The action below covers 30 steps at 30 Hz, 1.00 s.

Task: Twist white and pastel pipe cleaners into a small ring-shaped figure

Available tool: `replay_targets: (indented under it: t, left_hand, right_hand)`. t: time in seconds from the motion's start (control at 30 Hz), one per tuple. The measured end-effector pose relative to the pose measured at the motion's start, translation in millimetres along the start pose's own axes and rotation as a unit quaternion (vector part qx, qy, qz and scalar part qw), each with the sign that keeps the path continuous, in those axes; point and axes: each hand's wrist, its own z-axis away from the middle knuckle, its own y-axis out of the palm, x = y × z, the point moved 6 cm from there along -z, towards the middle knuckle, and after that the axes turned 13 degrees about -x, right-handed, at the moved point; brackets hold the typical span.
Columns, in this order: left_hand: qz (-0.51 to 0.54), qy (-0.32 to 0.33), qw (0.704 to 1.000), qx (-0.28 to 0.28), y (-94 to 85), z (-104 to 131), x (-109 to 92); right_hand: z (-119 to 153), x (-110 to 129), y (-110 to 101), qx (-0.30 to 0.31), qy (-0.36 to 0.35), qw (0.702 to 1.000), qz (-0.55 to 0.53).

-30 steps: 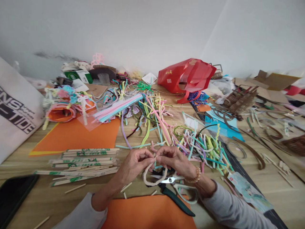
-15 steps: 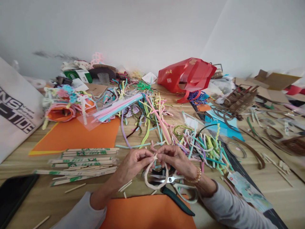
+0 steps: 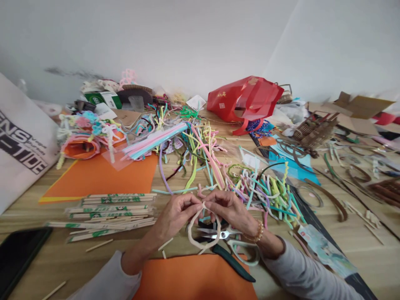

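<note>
A cream pipe cleaner [image 3: 191,238] is bent into a ring, its ends meeting at the top between my fingertips. My left hand [image 3: 175,216] pinches it from the left side. From the right, my right hand [image 3: 231,210], with a beaded bracelet at the wrist, pinches the same joint. The ring hangs above scissors [image 3: 243,252] with pale handles, whose blades show through the loop. A dark green-handled tool [image 3: 234,263] lies beside them, its head partly hidden. An orange sheet [image 3: 193,277] lies nearest to me, below the ring.
Wrapped chopsticks [image 3: 115,210] lie left of my hands, and a phone [image 3: 21,258] at the left edge. Loose pipe cleaners [image 3: 265,191] heap up ahead and right. A red bag [image 3: 243,98] stands at the back. A white bag [image 3: 25,137] is at far left.
Both hands keep pinching the ring's joint in nearly the same place. The ring's lower part has shifted slightly to the left and widened a little. Nothing else has visibly moved.
</note>
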Motion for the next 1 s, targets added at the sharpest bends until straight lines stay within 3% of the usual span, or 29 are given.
replay_targets:
  t: [0.23,0.37,0.5,0.67,0.7,0.73,0.8,0.9,1.0]
  left_hand:
    - [-0.025,0.015,1.0,0.003,0.1,0.1,8.9]
    - [-0.027,0.012,1.0,0.006,0.8,0.3,9.8]
    - [0.014,-0.031,0.999,0.016,1.8,-0.4,12.0]
    - [0.096,-0.089,0.989,0.072,6.6,3.0,13.6]
    - [0.104,-0.091,0.988,0.073,6.5,3.6,12.4]
    - [0.107,-0.088,0.988,0.07,6.1,4.3,10.1]
    - [0.1,-0.069,0.991,0.056,4.6,5.6,2.4]
    - [0.022,-0.001,0.999,0.031,2.0,8.8,-15.0]
    - [-0.107,0.108,0.988,-0.015,-0.8,13.7,-32.3]
  right_hand:
    - [2.8,-2.6,-2.1,-0.003,-0.031,0.996,0.079]
    - [4.5,1.0,-1.7,-0.018,-0.089,0.981,0.171]
    - [10.1,17.2,0.8,-0.043,-0.209,0.941,0.261]
    - [26.0,25.6,13.5,0.011,-0.349,0.851,0.393]
    - [27.5,26.9,13.6,0.011,-0.356,0.846,0.397]
    - [27.4,28.8,11.8,0.002,-0.348,0.857,0.38]
    - [22.3,30.9,3.5,-0.028,-0.281,0.912,0.297]
    - [11.9,19.5,-3.2,-0.013,-0.096,0.986,0.139]
    - [8.4,8.7,0.6,0.036,0.013,0.999,0.024]
